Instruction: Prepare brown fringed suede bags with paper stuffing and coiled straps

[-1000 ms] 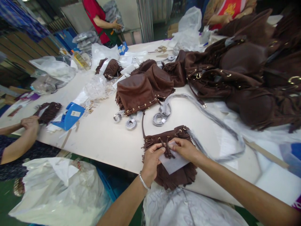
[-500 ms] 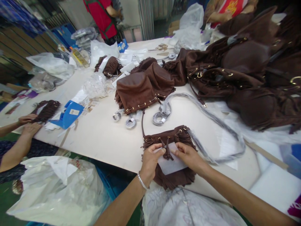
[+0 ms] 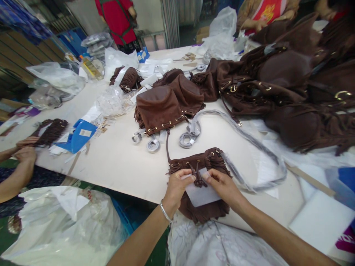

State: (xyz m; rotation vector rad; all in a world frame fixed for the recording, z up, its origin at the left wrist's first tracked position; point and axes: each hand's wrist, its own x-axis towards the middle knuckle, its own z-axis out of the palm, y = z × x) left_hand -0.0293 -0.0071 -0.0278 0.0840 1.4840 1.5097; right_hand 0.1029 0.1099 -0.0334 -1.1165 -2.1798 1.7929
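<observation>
A brown fringed drawstring bag with gold eyelets lies at the table's near edge, its knotted drawstring ends hanging at the front. Behind these ends, over the bag's front, is a thin white sheet. My left hand, with a silver bangle at the wrist, pinches the sheet's left upper part between thumb and fingers. At the sheet's right upper part my right hand pinches it, close beside the knotted ends. A long strap wrapped in grey plastic loops away from the bag's right side.
More brown bags lie beyond, with a large pile at right. Wrapped coils and a blue holder are on the table. A co-worker's hands touch a fringed piece at left. Filled plastic sacks stand in front.
The view has shifted slightly. My right fingers have come a little closer to the knotted drawstring ends, whose tips now point more to the right. The bag stays in place.
</observation>
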